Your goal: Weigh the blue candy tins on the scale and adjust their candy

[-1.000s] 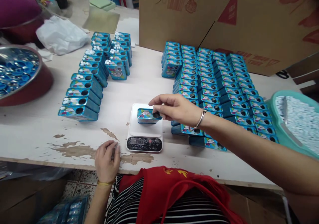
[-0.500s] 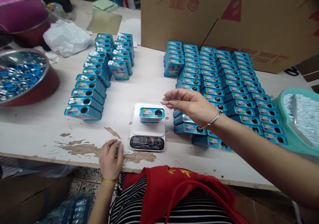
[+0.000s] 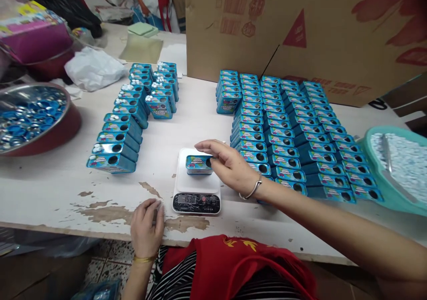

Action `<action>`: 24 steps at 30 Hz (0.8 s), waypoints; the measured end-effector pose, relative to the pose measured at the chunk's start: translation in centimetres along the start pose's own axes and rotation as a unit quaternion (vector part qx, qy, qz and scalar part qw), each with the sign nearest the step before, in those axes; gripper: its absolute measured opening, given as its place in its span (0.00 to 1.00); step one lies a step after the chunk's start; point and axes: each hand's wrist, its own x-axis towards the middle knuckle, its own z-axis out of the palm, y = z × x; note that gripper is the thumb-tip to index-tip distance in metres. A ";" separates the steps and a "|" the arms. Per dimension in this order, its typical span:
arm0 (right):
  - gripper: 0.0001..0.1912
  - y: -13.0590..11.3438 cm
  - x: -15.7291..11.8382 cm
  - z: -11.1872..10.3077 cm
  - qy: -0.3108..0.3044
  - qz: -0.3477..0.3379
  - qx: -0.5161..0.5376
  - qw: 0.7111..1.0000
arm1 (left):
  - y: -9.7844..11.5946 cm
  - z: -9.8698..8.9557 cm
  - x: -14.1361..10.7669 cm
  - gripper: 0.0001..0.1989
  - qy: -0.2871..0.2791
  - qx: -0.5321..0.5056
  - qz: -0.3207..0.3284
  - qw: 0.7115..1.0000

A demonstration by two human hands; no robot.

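A blue tin (image 3: pixel 199 164) lettered "Caramelo Macizo" sits on the white platform of a digital scale (image 3: pixel 196 203). My right hand (image 3: pixel 230 166) reaches in from the right with its fingers apart. Its fingers extend behind the tin and its thumb is at the tin's right end, covering part of the round hole; I cannot tell whether they press on it. My left hand (image 3: pixel 147 229) rests at the table's front edge, left of the scale, fingers loosely bent, thumb apart, with nothing visible in it.
Rows of blue tins (image 3: pixel 287 135) stand at right. More tins (image 3: pixel 122 131), with white candies on top, stand at left. A teal basin (image 3: pixel 370 151) holds white candies and a scoop. A red bowl (image 3: pixel 71 124) holds blue lids. A cardboard box (image 3: pixel 213 55) stands behind.
My right hand has moved left and toward me, from above the tins beside the scale to the tin on it. My left hand stays at the table edge. The view has shifted slightly.
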 end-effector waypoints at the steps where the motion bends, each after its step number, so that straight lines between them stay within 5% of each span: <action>1: 0.25 0.1 -0.1 0.1 -0.004 -0.017 -0.025 1.000 | 0.0 0.0 0.0 0.09 0.000 0.000 -0.001 1.000; 8: 0.38 0.0 -0.5 0.6 -0.067 -0.047 -0.092 0.992 | 0.1 0.0 0.1 0.09 -0.002 -0.004 -0.001 1.000; 15: 0.39 -1.0 -0.5 0.6 -0.123 -0.054 -0.111 0.985 | 0.1 0.0 0.5 0.08 0.002 -0.007 0.003 1.000; 19: 0.34 -1.4 -1.3 -2.3 -0.040 -0.049 -0.110 0.992 | 0.3 0.0 0.1 0.08 -0.005 -0.020 -0.020 1.000; 24: 0.27 -0.2 -5.5 -11.7 0.207 0.015 -0.210 0.955 | -0.7 -1.2 3.5 0.10 -0.038 -0.134 -0.089 0.986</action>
